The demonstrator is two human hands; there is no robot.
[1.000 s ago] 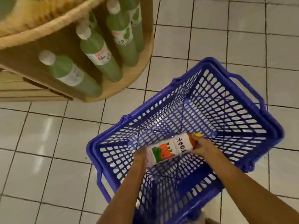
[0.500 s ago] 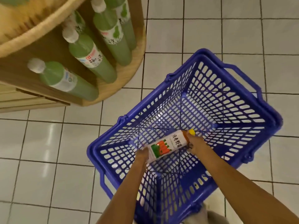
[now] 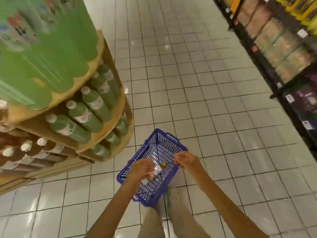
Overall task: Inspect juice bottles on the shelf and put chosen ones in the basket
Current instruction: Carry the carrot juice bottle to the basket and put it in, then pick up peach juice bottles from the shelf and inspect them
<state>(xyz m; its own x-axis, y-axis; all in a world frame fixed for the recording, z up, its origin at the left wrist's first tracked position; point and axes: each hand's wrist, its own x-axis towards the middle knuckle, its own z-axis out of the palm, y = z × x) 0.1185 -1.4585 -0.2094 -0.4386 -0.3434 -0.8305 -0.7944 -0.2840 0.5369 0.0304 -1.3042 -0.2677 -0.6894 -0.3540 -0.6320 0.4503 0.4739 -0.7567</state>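
The blue plastic basket [image 3: 178,147] stands on the tiled floor in front of my feet. A juice bottle [image 3: 157,170] with a white and orange label and a yellow cap lies inside it, blurred. My left hand [image 3: 140,166] hovers over the basket's left side, fingers loosely curled, partly covering the bottle from view. My right hand [image 3: 186,160] hangs above the basket's right rim, loosely curled and holding nothing. Green juice bottles [image 3: 85,115] with white caps lie on the round wooden shelf [image 3: 109,121] to the left.
Brown bottles [image 3: 25,148] with white caps fill a lower rack at far left. A blurred green display [image 3: 42,48] tops the round shelf. Dark shelving with packaged goods [image 3: 283,48] runs along the right. Tiled aisle floor [image 3: 188,83] stretches ahead.
The view has risen and pulled far back from the basket. Both hands let go of the juice bottle, which now lies in the basket, and lifted above it.
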